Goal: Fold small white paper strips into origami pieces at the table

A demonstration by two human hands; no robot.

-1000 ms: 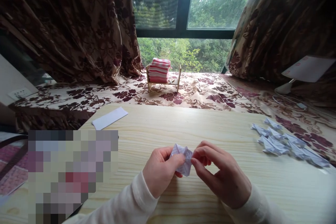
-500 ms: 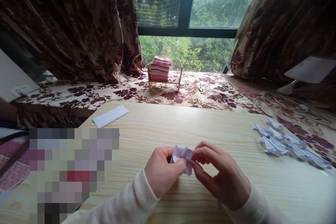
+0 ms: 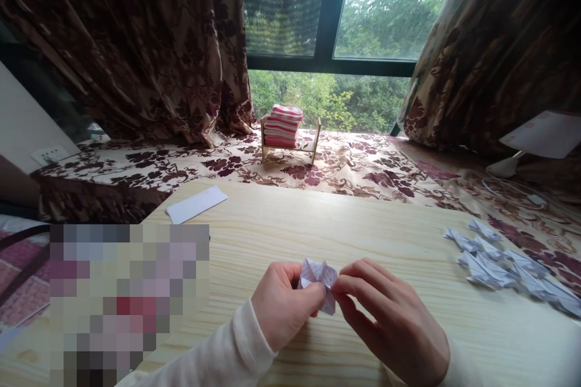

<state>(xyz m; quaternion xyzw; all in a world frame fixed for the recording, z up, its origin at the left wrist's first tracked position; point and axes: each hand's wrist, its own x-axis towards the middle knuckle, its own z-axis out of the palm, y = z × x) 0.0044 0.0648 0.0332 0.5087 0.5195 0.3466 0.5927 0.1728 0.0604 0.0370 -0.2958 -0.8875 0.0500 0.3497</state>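
Observation:
A small folded white paper with faint printed lines is held above the wooden table. My left hand grips it from the left, thumb pressed over its front. At the paper's right edge, the thumb and fingertips of my right hand pinch a corner. Exactly how much paper lies between the right fingertips is hidden. Off to the right lie several folded paper pieces in a loose cluster.
A flat white paper strip lies at the table's far left. Behind the table, a small wooden rack bears folded red-and-white striped cloths on the patterned sill cover. A white lamp stands at right. A pixelated patch covers the lower left.
The view has shifted slightly, so the whole scene sits a little lower and further right. My right-hand fingers are drawn closer together at the paper's edge. My left hand keeps its hold.

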